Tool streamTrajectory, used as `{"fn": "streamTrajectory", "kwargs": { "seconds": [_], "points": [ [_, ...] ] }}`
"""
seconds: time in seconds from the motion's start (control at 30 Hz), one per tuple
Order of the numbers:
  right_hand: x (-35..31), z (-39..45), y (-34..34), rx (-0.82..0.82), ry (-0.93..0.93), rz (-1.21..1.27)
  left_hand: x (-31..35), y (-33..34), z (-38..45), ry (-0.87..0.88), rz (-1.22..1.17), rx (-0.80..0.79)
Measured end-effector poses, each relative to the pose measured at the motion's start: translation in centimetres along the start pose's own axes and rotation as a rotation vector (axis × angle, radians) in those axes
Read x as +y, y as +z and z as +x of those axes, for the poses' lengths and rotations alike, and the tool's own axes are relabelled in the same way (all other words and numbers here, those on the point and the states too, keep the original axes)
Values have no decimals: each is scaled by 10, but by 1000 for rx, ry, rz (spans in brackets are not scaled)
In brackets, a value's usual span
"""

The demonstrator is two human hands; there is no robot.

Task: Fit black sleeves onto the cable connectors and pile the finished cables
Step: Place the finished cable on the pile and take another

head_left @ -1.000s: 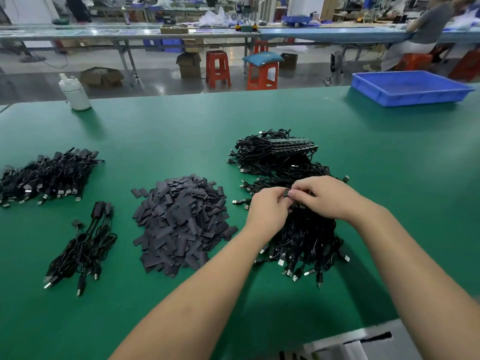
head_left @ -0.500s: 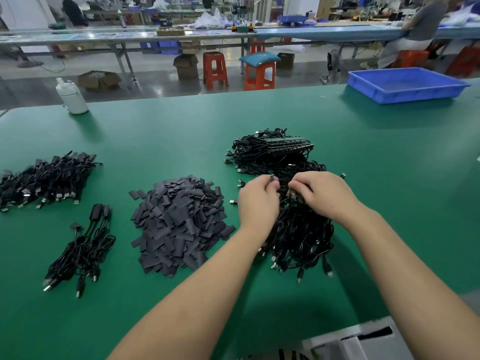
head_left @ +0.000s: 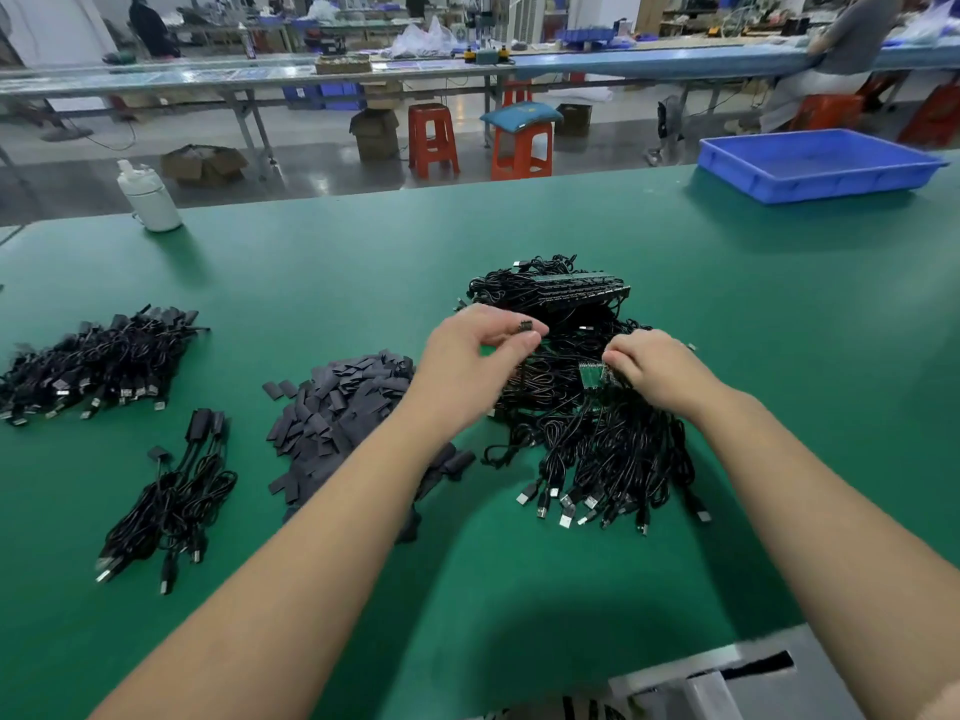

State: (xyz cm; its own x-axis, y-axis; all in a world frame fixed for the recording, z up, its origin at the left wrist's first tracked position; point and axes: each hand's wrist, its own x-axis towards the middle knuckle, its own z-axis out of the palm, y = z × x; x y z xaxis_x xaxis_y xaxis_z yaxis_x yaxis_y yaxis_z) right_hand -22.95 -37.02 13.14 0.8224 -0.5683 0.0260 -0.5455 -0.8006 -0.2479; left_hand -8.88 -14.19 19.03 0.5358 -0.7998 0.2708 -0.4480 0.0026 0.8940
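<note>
From the head view, the left hand pinches a small dark connector between thumb and fingertips, lifted just above the near-left edge of the tangled cable heap, while the right hand presses curled fingers into the heap, gripping cables beside some small green boards. Just left of the left forearm lies the pile of black sleeves, further left a small bundle of cables, and beyond it a larger pile. Well beyond the right hand sits a blue tray on the green table; far left stands a white bottle.
</note>
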Motion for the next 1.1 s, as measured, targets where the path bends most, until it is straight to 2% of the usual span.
{"fn": "streamTrajectory", "kwargs": {
  "seconds": [0.1,0.17,0.2,0.23,0.3,0.33,0.37,0.4,0.5,0.6,0.67,0.73,0.87,0.97,1.1],
  "points": [
    [-9,8,14,-4,20,-56,-2,3,-3,38,117,8],
    [-27,7,18,127,5,92,-4,4,-3,38,109,-7],
    [-42,3,16,161,30,323,-6,4,-4,35,92,-15],
    [-59,-3,15,123,82,649,-8,3,-4,28,70,-14],
    [-90,-14,13,-81,151,1235,-14,2,-3,-19,4,29],
    [-100,-19,14,-163,138,1369,-19,1,-3,-59,-38,63],
    [-110,-25,16,-212,99,1402,-23,-1,-4,-103,-74,98],
    [-118,-31,19,-224,51,1380,-28,-3,-4,-148,-102,129],
    [-130,-39,35,-123,-69,1130,-48,-15,-11,-274,-148,133],
    [-137,-45,50,-86,-39,932,-71,-27,-25,-353,-108,66],
    [-144,-50,61,-134,-17,841,-87,-38,-37,-319,59,25],
    [-151,-55,74,-223,9,779,-102,-48,-51,-234,333,-73],
    [-161,-61,107,-297,130,745,-129,-66,-81,-150,853,-393],
    [-163,-65,127,-282,173,766,-144,-74,-96,-154,990,-519],
    [-159,-65,138,-258,200,855,-153,-71,-104,-89,1055,-535]
  ]
}}
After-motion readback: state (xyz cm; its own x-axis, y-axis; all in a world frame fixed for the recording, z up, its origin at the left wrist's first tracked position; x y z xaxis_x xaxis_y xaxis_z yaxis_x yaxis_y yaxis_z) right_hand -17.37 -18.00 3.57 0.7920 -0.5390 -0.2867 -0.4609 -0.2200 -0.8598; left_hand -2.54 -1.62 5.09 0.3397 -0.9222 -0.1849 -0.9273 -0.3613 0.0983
